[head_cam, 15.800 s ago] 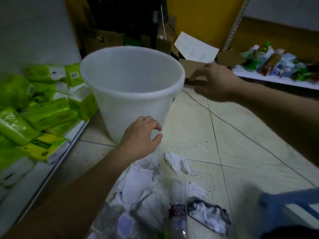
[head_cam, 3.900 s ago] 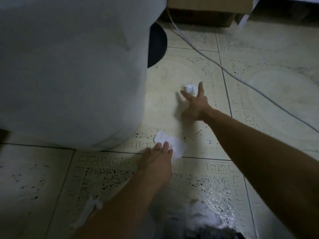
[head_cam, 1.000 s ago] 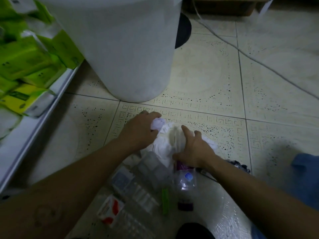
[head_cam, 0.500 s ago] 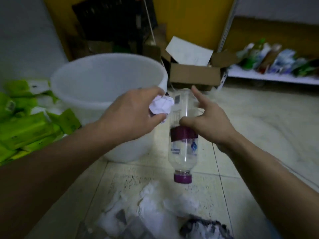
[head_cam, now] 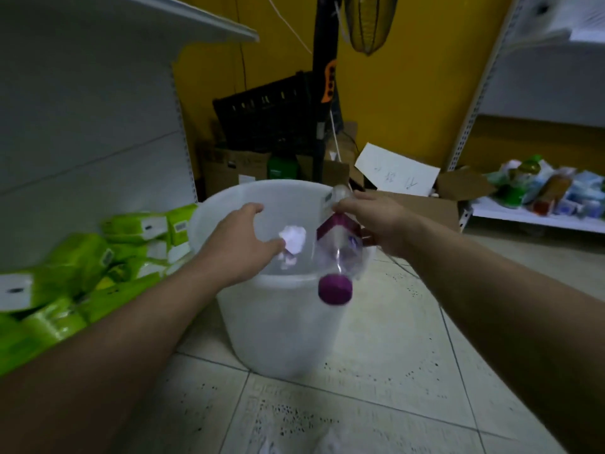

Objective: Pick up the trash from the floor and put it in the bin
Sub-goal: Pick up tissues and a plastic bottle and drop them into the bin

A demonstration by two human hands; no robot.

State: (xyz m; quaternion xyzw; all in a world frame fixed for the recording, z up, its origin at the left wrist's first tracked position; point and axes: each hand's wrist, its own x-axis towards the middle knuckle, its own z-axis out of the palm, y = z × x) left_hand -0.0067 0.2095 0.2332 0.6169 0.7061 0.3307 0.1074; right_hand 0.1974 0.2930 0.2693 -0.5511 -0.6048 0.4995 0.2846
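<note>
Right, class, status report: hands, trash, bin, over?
Left hand spread above the bin, paper wad at its thumb tip. Right hand grips bottle, cap down, over the rim. Nothing blocking the bin mouth.

On pale speckled floor tiles (head_cam: 393, 371): a white bin (head_cam: 271, 332) standing upright, cardboard boxes (head_cam: 422, 208) behind, white paper scraps (head_cam: 329, 444) nearest

A single wide-angle camera worn on the person's head looks forward and down, along both bare forearms that enter from the lower corners. It sits close above the round white translucent plastic bin (head_cam: 284, 322), seeing into its open mouth near the frame's middle. The pale speckled tiled floor (head_cam: 376, 404) fills the bottom, white metal shelving (head_cam: 82, 109) flanks the left edge, and a yellow painted wall (head_cam: 409, 93) stands straight ahead, farther off.
</note>
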